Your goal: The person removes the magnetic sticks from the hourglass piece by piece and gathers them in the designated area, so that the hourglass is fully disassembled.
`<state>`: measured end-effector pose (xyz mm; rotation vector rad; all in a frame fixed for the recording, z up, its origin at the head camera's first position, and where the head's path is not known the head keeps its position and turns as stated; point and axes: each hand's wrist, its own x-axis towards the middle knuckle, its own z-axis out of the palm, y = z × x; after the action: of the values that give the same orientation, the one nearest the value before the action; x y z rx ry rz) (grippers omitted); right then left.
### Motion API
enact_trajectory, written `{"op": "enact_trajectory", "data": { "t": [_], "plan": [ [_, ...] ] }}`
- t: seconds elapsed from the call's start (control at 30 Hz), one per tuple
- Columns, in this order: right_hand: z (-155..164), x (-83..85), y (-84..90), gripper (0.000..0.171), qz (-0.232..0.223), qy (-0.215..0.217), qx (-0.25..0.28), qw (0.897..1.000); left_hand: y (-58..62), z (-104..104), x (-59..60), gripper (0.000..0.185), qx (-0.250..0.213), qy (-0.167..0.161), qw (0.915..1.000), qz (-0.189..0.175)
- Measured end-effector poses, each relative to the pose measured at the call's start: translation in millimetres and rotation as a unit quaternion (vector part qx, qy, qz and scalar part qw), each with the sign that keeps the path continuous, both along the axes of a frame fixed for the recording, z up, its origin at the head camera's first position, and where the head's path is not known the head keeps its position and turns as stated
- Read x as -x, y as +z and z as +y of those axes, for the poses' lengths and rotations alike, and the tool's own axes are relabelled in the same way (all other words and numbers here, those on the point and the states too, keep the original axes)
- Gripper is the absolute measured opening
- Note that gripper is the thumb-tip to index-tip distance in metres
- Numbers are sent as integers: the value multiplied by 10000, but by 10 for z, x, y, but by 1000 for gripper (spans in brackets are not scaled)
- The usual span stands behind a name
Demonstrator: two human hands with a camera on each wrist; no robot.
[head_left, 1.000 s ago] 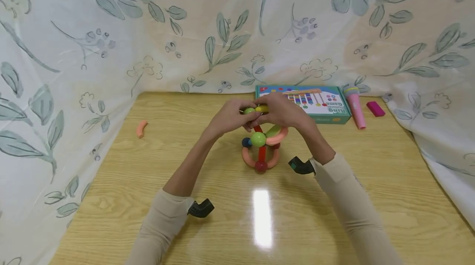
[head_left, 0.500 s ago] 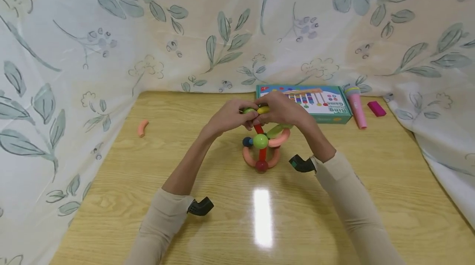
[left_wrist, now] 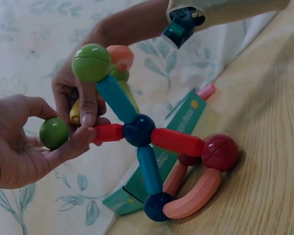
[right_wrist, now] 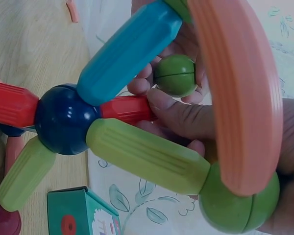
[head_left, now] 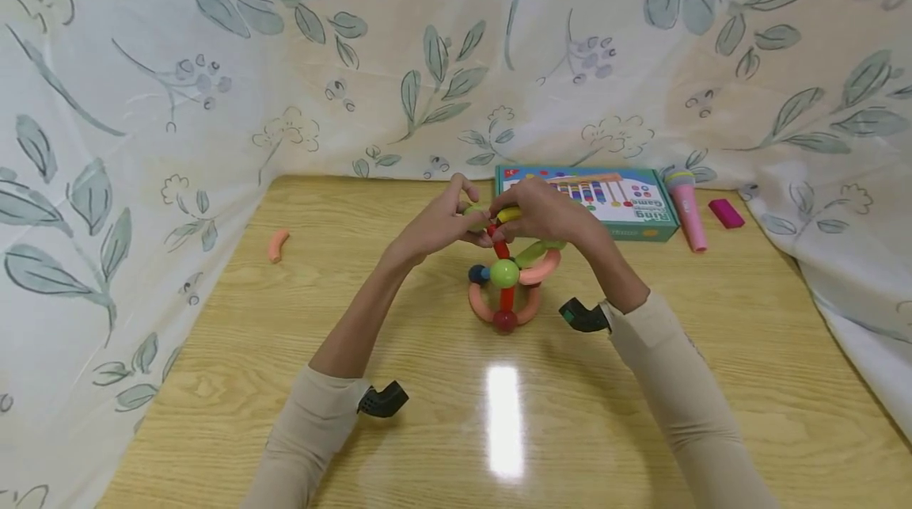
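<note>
Standing near the middle of the wooden table [head_left: 214,382], a rod-and-ball toy structure [head_left: 507,283]: dark blue hub ball [left_wrist: 138,129] joined to red, blue and green rods, peach curved pieces at the base beside a dark red ball [left_wrist: 219,152]. Held at its top end by both hands. Left hand [head_left: 442,226] curled around a loose small green ball [left_wrist: 54,132], cradled in fingers and palm just beside the tip of the short red rod [left_wrist: 108,132]. Right hand [head_left: 541,212] closed from the other side, thumb pressed on that red rod's end, fingers wrapped about a yellow piece [head_left: 507,214] above. Larger green ball [head_left: 504,273] on the side facing the camera, capping a rod. Further out, a teal game box [head_left: 598,200] at the back edge of the table, a pink toy microphone [head_left: 687,208] beside it, then a magenta block [head_left: 725,212]. Well apart on the left, a lone peach curved piece [head_left: 277,245]. Leaf-printed cloth [head_left: 142,97] draped behind and on both sides.
</note>
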<state>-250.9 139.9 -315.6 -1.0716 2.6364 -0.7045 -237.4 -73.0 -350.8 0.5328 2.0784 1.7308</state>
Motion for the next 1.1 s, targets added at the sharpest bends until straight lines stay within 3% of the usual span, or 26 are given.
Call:
{"op": "enact_trajectory", "data": {
  "t": [0.2, 0.33, 0.43, 0.6, 0.77, 0.9, 1.1],
  "plan": [
    [-10, 2, -3, 17, 18, 108, -53, 9999, -12, -31, -2, 31, -29, 51, 9999, -126],
    [-16, 3, 3, 13, 50, 124, -68, 9999, -30, -70, 0, 33, 63, 285, 9995, -132],
    [-14, 5, -2, 12, 46, 126, -38, 9999, -61, -122, 2, 32, 307, 497, 9982, -94],
    [-9, -2, -4, 11, 44, 84, -18, 10000, -153, -277, 41, 32, 869, 776, 9928, 281],
    [-8, -12, -14, 11, 90, 56, 38, 9999, -259, -568, 127, 37, 1200, 1161, 9852, 376],
    [-6, -13, -18, 11, 73, 25, 27, 10000, -356, -900, 271, 46, 1437, 1621, 9759, 261],
    [-16, -35, -15, 10, 103, 3, -21, 9999, -577, -1489, 514, 52, 1877, 2478, 9498, 344]
  ]
}}
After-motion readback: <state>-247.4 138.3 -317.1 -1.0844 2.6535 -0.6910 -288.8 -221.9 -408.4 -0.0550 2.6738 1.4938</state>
